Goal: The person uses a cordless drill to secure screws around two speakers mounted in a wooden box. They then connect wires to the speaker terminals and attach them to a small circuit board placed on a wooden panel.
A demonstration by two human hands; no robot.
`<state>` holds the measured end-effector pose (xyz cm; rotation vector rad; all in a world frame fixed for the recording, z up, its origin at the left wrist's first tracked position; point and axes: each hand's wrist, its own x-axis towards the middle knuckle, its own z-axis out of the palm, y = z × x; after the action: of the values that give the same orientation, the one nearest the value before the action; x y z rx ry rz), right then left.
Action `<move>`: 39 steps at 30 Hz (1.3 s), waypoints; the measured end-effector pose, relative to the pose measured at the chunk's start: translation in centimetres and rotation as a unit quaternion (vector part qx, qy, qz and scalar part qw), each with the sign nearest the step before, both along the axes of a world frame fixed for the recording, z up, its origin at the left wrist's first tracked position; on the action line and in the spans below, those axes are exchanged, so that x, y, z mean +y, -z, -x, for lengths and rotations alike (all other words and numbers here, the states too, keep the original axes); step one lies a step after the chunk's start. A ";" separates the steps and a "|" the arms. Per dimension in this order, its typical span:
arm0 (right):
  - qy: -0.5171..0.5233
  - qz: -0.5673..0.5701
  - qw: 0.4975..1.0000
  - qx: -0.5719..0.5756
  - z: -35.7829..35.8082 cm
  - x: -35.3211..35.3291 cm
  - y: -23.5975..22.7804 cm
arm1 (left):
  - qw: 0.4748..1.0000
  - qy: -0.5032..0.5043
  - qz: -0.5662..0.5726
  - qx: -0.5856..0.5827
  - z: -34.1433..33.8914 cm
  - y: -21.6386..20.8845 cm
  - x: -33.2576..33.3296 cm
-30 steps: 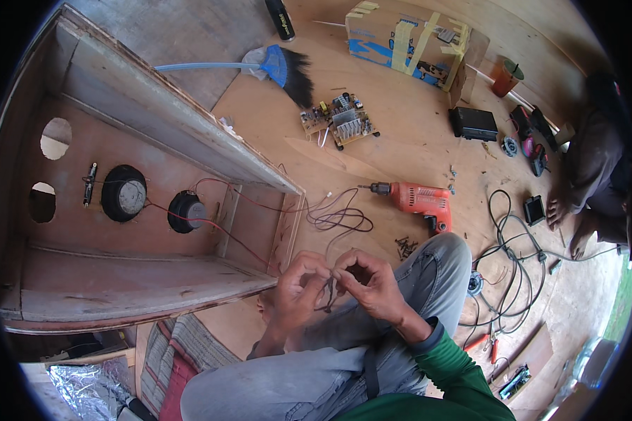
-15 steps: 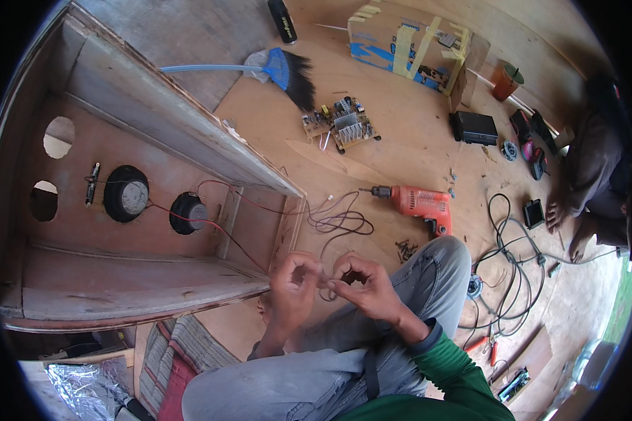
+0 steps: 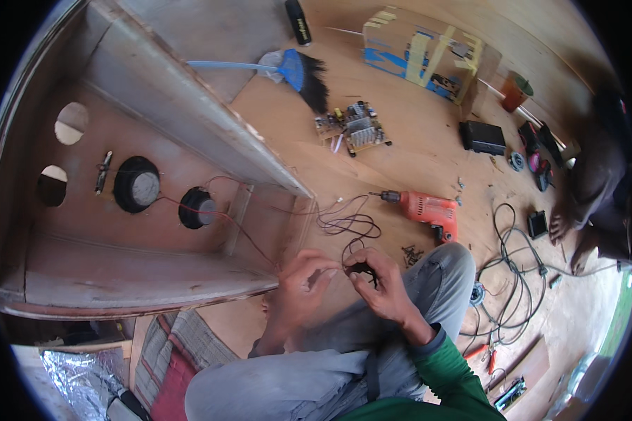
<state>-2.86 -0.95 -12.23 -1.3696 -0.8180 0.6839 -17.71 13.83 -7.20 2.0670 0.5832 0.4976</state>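
Note:
My left hand (image 3: 303,281) and my right hand (image 3: 385,286) meet fingertip to fingertip above my lap, both closed in a pinch. A thin red wire (image 3: 240,230) runs from the speakers to my left hand. Loose dark red wire (image 3: 344,226) lies on the floor and rises to my right fingertips; the ends between my fingers are too small to make out. Left of my hands, an open wooden speaker cabinet (image 3: 130,254) lies on its side. Mounted in its panel are a larger round speaker (image 3: 145,192) and a smaller one (image 3: 202,210).
A red drill (image 3: 428,212) lies beyond my knee, with screws (image 3: 411,255) nearby. Farther off are a circuit board (image 3: 361,130), a blue broom (image 3: 296,70) and a taped cardboard box (image 3: 421,56). Black cable (image 3: 516,281) coils at right. Another person's bare foot (image 3: 559,223) is at far right.
The whole view has shifted slightly, so floor things sit farther right. My fingertips stay together, with my right hand moved a little up and right and its fingers changed in pose.

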 end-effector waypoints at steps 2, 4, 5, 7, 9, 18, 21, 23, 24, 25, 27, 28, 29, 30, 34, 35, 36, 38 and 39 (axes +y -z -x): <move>-0.020 -0.025 0.997 -0.073 -0.2 0.1 -0.1 | 0.998 0.015 -0.044 -0.045 -0.2 0.6 -0.1; -0.030 -0.008 0.999 -0.010 -0.1 0.2 -0.2 | 0.997 0.026 -0.047 -0.063 -0.2 0.9 -0.2; -0.024 -0.012 1.000 0.005 0.0 0.3 -0.2 | 0.997 0.033 -0.025 -0.064 -0.2 1.0 -0.2; -0.026 0.000 0.996 0.080 0.5 0.5 -0.2 | 0.997 0.046 0.006 -0.065 0.0 0.9 -0.4; -0.036 0.001 0.986 0.164 0.7 0.3 -0.2 | 0.998 0.018 -0.023 -0.059 0.3 0.6 -0.5; -0.152 0.037 0.921 0.356 -1.0 -0.3 1.0 | 0.993 0.038 -0.091 -0.059 0.4 1.3 -0.3; -0.110 0.000 0.960 0.258 -0.9 0.4 1.6 | 0.992 0.043 -0.111 -0.040 0.4 1.0 -0.1; -0.062 0.017 0.991 0.117 -0.7 0.5 1.7 | 0.996 0.038 -0.073 -0.019 0.2 1.0 -0.2; -0.069 0.016 0.983 0.170 -0.6 0.5 1.7 | 0.999 0.029 -0.029 -0.006 0.0 1.2 -0.5; -0.080 0.040 0.973 0.212 -0.5 0.4 1.7 | 1.000 0.007 0.011 0.004 -0.1 1.4 -0.7; -0.084 0.047 0.955 0.281 -0.1 0.3 1.4 | 0.991 -0.019 0.129 -0.028 -0.3 2.2 -1.7; -0.074 0.030 0.948 0.308 0.3 0.4 1.3 | 0.982 -0.029 0.182 -0.041 -0.3 2.7 -2.2; -0.075 0.011 0.937 0.342 0.6 0.5 1.2 | 0.978 -0.042 0.199 -0.045 -0.3 3.1 -2.3; -0.055 0.014 0.945 0.323 0.9 0.6 1.0 | 0.975 -0.048 0.212 -0.041 -0.3 3.5 -2.4; -0.036 0.007 0.955 0.294 2.3 0.7 0.6 | 0.960 -0.100 0.255 -0.051 -0.1 4.2 -2.4; -0.032 -0.010 0.956 0.292 2.5 0.8 0.4 | 0.957 -0.106 0.266 -0.050 0.1 4.1 -2.4; -0.027 -0.025 0.955 0.293 2.6 0.7 0.4 | 0.953 -0.110 0.278 -0.045 0.1 4.0 -2.5; -0.042 -0.044 0.954 0.294 2.4 0.4 0.3 | 0.955 -0.104 0.272 -0.060 0.2 3.7 -2.9; -0.050 -0.049 0.945 0.321 2.1 0.2 0.4 | 0.960 -0.093 0.253 -0.078 0.3 3.6 -3.1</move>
<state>-4.97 -0.75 -12.58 -0.9267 -0.3887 1.0792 -17.98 10.78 -10.83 1.4823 0.7285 0.5496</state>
